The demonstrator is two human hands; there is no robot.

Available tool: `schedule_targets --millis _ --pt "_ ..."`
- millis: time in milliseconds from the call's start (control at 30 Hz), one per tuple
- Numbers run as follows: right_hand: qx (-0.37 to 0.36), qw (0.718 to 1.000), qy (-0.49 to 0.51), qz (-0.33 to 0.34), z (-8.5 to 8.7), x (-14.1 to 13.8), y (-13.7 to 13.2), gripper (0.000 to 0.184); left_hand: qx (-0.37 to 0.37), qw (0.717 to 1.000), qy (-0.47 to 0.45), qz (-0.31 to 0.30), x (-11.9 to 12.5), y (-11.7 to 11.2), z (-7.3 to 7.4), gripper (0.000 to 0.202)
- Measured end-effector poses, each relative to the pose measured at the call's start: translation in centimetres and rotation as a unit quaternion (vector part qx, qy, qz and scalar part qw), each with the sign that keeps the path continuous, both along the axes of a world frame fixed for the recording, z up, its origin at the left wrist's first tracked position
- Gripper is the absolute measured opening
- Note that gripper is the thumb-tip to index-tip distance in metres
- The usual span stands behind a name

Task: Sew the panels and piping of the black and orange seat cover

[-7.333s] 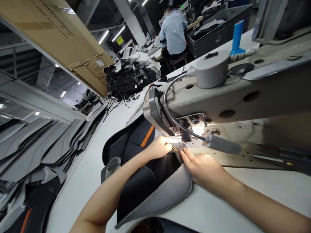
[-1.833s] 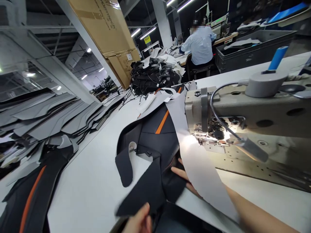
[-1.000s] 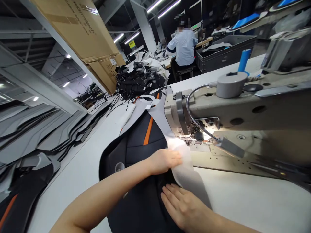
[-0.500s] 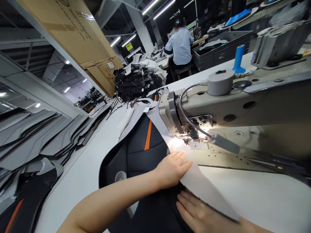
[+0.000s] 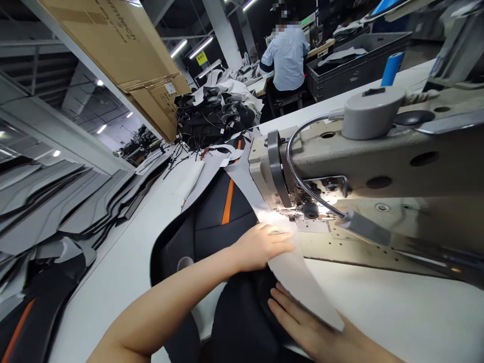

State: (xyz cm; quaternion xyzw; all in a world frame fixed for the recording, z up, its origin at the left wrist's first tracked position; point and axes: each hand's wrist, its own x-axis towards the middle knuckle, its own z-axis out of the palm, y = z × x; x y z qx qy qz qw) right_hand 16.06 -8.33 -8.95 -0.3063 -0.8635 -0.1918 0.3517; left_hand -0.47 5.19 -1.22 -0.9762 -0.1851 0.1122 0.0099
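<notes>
— Grey strip (image 5: 298,275): position?
— The grey strip lies on top of the black cover (image 5: 212,222). It runs from the needle area of the sewing machine (image 5: 378,161) toward the person, and its near end crosses the table (image 5: 397,307) edge. Its far part passes the left side of the machine head and goes on behind it.
— And the black cover?
— Spread on the table left of the machine, with its orange stripe (image 5: 228,200) showing. Its near part runs out of the bottom of the view.
— State of the left hand (image 5: 260,246)?
— Palm down, fingers stretched out and close together, tips resting on the grey strip just before the needle. It grips nothing that I can see.
— State of the right hand (image 5: 302,322)?
— Flat on the black cover, fingers spread, nearer the person. The near end of the grey strip overlaps its back. The thumb is hidden and no grasp is visible.
— Light?
— A gooseneck lamp (image 5: 365,229) on the machine points at the needle. There is a bright patch on the strip beside the left fingertips.
— Surroundings?
— Stacked grey panels (image 5: 56,201) at far left. A heap of black and grey pieces (image 5: 215,113) sits at the far end of the table, with cardboard boxes (image 5: 113,45) above left. A blue spool (image 5: 391,68) stands behind the machine. Another person (image 5: 287,55) in a light-blue shirt sits at a farther station, back turned, beside a dark crate (image 5: 359,65).
</notes>
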Motion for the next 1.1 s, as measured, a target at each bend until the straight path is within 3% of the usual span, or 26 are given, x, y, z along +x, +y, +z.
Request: schedule_targets --millis 167,333,433,533,633,733,1100 --pt "-0.034 0.999 -0.036 -0.016 0.1 -0.3 0.4 0.045 0.005 1.000 0.023 0.013 0.7 1.7 1.0 0.041" --pt "-0.094 0.994 0.028 -0.048 0.1 -2.0 -0.1 0.049 -0.007 0.998 0.045 0.041 2.9 -1.0 2.5 0.044" --pt "-0.113 0.991 0.034 -0.058 -0.3 -2.9 -0.2 0.044 0.026 1.000 -0.011 -0.010 2.2 -3.1 1.9 0.035" --pt "-0.108 0.994 -0.005 -0.011 -0.4 -3.1 0.0 0.046 0.032 0.996 -0.058 -0.063 -0.2 -3.5 0.8 0.031" --pt "-0.095 0.994 -0.025 0.043 -0.3 -2.9 0.1 0.047 0.000 0.997 -0.065 -0.031 -2.0 -3.0 0.2 0.040" --pt "-0.100 0.994 -0.026 0.035 -0.2 -2.9 0.2 0.048 -0.021 0.997 -0.071 -0.006 -2.1 -3.0 0.0 0.042" --pt "-0.119 0.992 0.006 -0.034 0.3 -2.6 0.7 0.053 0.061 0.987 -0.134 -0.058 -1.9 -2.4 -1.6 0.031"
